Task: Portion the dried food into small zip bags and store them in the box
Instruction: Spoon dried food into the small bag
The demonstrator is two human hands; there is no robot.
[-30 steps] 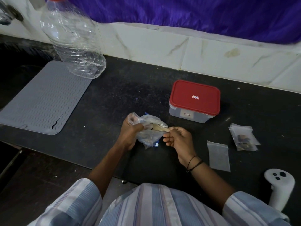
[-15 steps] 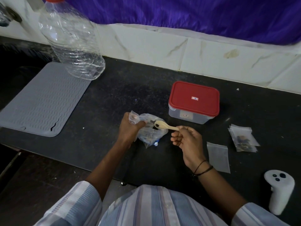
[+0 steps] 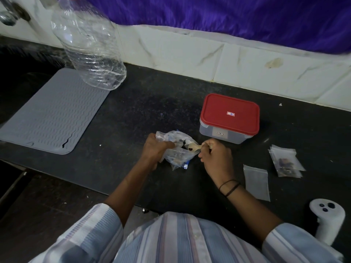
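Since half a second ago, the wooden spoon (image 3: 193, 148) has dipped back to the mouth of the crumpled clear food bag (image 3: 175, 149), a dark piece in its bowl. The right hand (image 3: 216, 158) pinches the spoon's handle; the left hand (image 3: 154, 151) grips the bag's edge above the black tabletop (image 3: 142, 114). Just behind sits the red-lidded box (image 3: 229, 117), closed. An empty zip bag (image 3: 256, 182) and filled zip bags (image 3: 285, 161) lie to the right.

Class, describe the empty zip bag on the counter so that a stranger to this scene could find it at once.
Start at the box with the red lid on the black counter. Toward the person and slightly right lies a flat clear zip bag, just beyond the right hand. Unlike the bag pile beside it, it lies alone and holds nothing.
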